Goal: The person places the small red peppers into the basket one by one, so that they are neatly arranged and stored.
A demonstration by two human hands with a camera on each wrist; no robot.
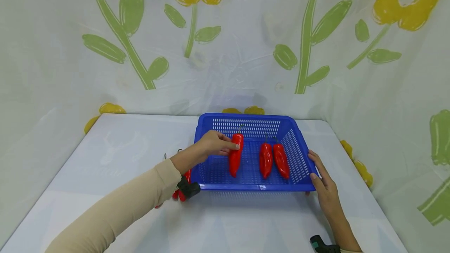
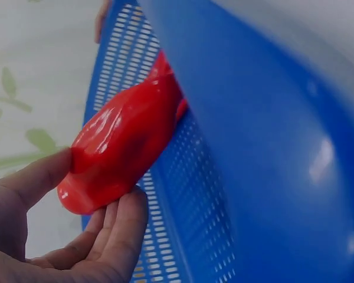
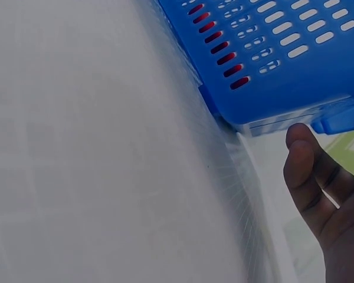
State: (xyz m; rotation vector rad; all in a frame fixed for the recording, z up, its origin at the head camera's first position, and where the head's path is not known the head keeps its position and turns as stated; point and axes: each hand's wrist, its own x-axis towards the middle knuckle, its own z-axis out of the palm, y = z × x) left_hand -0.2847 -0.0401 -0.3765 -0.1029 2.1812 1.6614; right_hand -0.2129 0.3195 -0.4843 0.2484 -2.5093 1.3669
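My left hand [image 1: 219,143] pinches a glossy red pepper [image 1: 235,157] between thumb and fingers, over the left part of a blue plastic basket [image 1: 246,187]. Close up in the left wrist view, the thumb and fingertips grip one end of that pepper [image 2: 124,147]. Two more red peppers [image 1: 266,161] lie side by side in the right half of the basket, stems away from me. At the basket's right rim, my right hand [image 1: 327,190] holds the edge; its fingers [image 3: 301,165] show under the rim in the right wrist view.
Several red peppers [image 1: 181,195] lie on the white table [image 1: 116,159] left of the basket, partly hidden by my left forearm and wrist camera [image 1: 188,187]. A flower-patterned cloth [image 1: 239,69] hangs behind the table and along its sides.
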